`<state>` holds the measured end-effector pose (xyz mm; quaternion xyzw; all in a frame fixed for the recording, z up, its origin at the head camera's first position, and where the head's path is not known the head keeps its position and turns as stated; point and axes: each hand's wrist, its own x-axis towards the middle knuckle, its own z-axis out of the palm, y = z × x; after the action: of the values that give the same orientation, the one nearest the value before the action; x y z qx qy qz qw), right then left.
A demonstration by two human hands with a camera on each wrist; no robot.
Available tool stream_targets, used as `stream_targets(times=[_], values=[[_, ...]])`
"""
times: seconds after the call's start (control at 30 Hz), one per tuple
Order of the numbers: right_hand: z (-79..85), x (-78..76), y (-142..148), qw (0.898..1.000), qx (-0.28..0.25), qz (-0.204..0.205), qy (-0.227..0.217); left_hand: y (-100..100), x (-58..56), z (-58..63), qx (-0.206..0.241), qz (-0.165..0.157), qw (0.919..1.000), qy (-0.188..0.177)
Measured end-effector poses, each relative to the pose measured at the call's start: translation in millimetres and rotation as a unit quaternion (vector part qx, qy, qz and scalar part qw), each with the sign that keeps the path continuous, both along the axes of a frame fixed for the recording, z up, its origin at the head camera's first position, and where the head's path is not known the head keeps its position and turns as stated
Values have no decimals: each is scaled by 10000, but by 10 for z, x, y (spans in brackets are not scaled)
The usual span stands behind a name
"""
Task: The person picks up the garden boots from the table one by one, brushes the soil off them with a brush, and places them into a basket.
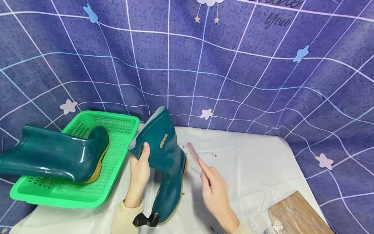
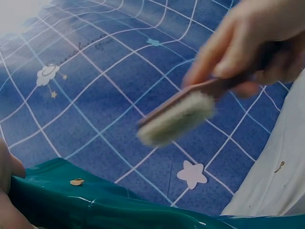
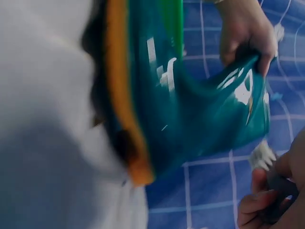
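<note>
A dark teal rubber boot (image 1: 166, 162) with a tan sole lies on the white sheet, a smear of mud on its shaft. My left hand (image 1: 139, 172) grips the shaft near its opening, thumb over the rim; the same boot (image 3: 190, 105) and hand (image 3: 245, 33) show in the right wrist view. My right hand (image 1: 214, 191) holds a small brush (image 1: 193, 154) by its handle, bristles a little right of the boot and apart from it. In the left wrist view the brush (image 2: 178, 114) hangs above the boot (image 2: 119, 202).
A green plastic basket (image 1: 117, 130) at the left holds a second teal boot (image 1: 55, 154) lying on its side. A wooden board (image 1: 298, 213) lies at the front right. Bits of dirt (image 1: 214, 154) dot the white sheet (image 1: 257, 162). A purple checked cloth hangs behind.
</note>
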<state>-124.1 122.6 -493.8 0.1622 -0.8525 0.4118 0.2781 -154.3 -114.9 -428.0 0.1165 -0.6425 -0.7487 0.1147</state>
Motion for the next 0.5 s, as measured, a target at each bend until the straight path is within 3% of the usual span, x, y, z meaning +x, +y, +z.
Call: stream_targets(times=[0.07,0.23,0.4,0.5], values=[[69,-54,-107,9997,108,105,173,26,11,0,-18,-23,10000,34],[165,-202,-349,9992,205,349,47,88,34,-6,-317,-109,9994,95],[123,-323,-513,9969,651,357,257,129,64,-29,-674,-98,9976,142],[71,-355,-555,9941,952,240,454,140,69,-37,-875,124,9956,320]])
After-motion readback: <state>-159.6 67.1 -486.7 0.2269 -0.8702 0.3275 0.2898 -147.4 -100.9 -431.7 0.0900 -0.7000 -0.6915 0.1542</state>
